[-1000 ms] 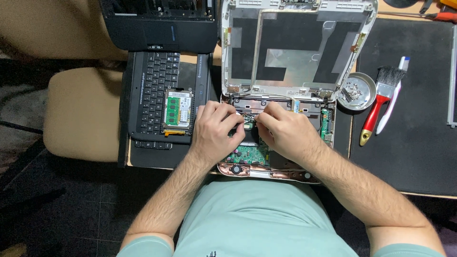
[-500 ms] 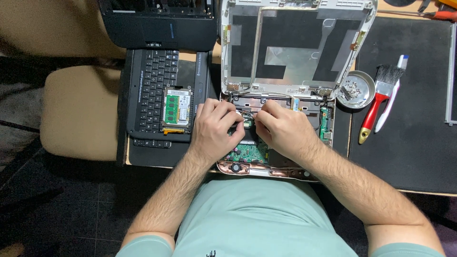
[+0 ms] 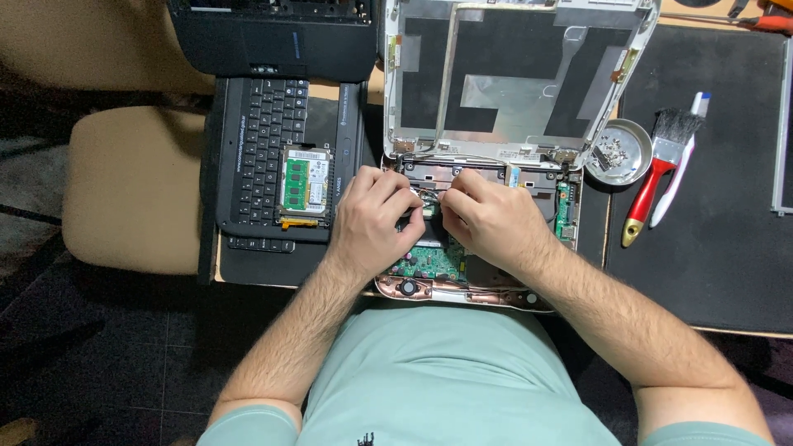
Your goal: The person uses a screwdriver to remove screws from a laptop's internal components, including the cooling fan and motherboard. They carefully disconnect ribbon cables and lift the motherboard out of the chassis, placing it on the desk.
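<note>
Laptop base (image 3: 483, 277), opened and showing its green circuit board (image 3: 429, 263), lies at the table's near edge under the bare lid shell (image 3: 516, 78). Left hand (image 3: 376, 219) and right hand (image 3: 487, 219) meet over it, fingertips pinched narrowly on thin wires (image 3: 431, 195). A red-handled brush (image 3: 657, 169) lies well apart.

Bright, even overhead light, sharp focus across the frame, soft glare on the metal dish (image 3: 621, 150), floor (image 3: 99, 355) falling into deep shadow at left.
</note>
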